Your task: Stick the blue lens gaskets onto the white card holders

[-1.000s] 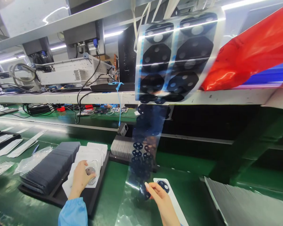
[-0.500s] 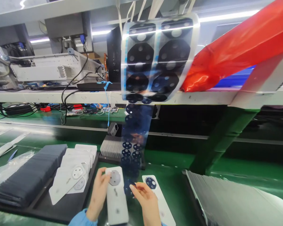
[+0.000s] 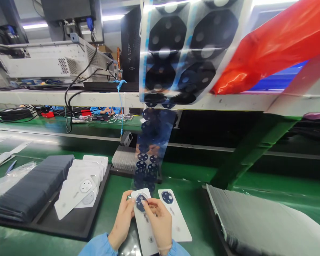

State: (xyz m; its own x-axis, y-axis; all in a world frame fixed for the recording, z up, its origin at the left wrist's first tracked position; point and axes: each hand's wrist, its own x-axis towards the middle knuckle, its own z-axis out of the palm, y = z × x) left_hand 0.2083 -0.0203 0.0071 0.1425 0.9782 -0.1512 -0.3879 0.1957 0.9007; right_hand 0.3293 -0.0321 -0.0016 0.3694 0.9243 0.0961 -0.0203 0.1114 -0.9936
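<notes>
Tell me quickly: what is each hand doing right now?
Left hand: closed on the edge of the white panel, holding it.
Right hand: fingertips pressing the dark octagonal sticker onto that panel.

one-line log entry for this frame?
left hand: steadies white cover | right hand: pressing dark octagonal sticker onto it | second cover: beside, stickered

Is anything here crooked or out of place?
Mostly tidy, but in the black tray the front white cards lie fanned and askew, unlike the neat dark stack beside them. Both hands, left hand and right hand, hold a straight card.
</notes>
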